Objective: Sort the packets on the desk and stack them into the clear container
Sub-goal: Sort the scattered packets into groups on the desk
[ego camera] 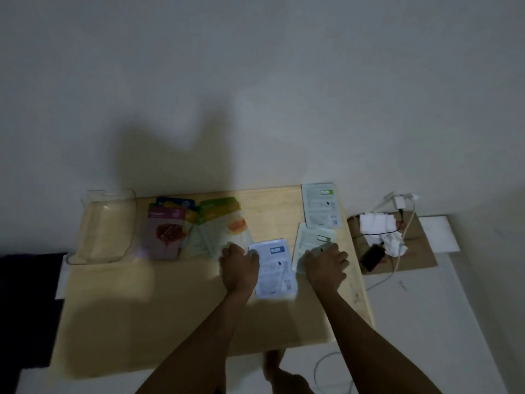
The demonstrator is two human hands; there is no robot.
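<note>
A pale wooden desk [159, 302] holds several flat packets. A clear container [105, 226] stands empty at its far left. Beside it a fanned pile shows a purple packet [166, 233] in front and a green-topped packet with an orange picture [224, 223]. My left hand [240, 264] rests on the near corner of that green-topped packet, touching a white packet with a blue label [274, 268]. My right hand [326, 263] presses on a pale green packet [311, 240]. Another pale green packet [319, 204] lies at the far right corner.
To the right of the desk, brown cardboard [417, 251] on the floor carries a black phone [373, 257], crumpled white paper [393, 241] and white charger cables [403, 211]. A dark cloth [28, 305] lies at the left. A white wall is behind the desk.
</note>
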